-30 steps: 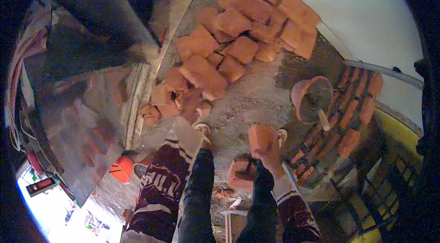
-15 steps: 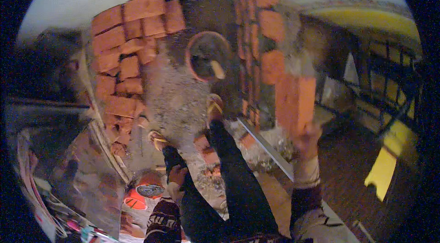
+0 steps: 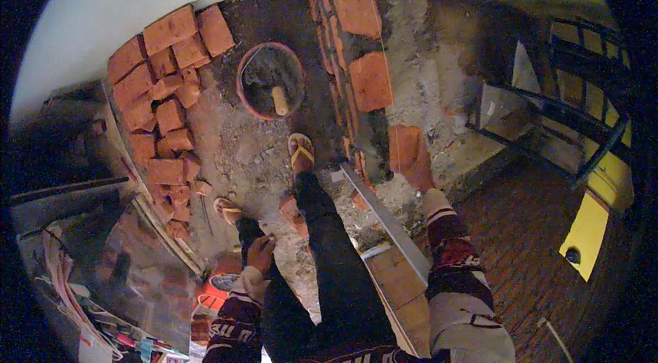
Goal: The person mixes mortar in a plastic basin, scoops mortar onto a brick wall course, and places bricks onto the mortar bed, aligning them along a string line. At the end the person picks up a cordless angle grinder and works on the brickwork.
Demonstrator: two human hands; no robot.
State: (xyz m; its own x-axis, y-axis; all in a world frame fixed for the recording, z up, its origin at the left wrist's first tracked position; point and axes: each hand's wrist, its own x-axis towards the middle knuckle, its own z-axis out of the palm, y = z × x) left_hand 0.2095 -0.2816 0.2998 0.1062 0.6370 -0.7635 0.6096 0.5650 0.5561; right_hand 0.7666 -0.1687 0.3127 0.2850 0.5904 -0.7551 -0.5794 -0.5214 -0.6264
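My right hand (image 3: 417,172) holds a red brick (image 3: 404,147) by its near end, low over the near end of the brick wall course. The wall's top bricks (image 3: 371,81) stand spaced apart in line, with a thin string (image 3: 381,27) stretched along them. Against my left thigh, near the knee, rests my left hand (image 3: 260,253), its fingers loosely bent and nothing visible in them. A round mortar bucket (image 3: 240,89) stands ahead of my feet, and a wooden-handled tool (image 3: 279,100) lies in it.
Loose red bricks (image 3: 166,171) are piled along the left. A long metal bar (image 3: 387,216) lies beside my right leg. Orange buckets (image 3: 212,298) stand low on the left. At the right are a black metal frame (image 3: 528,99) and a yellow board (image 3: 587,236).
My right hand has lowered the brick and brought it left and away from me, toward the wall's line. The view has shifted right. My left hand stays by the left knee.
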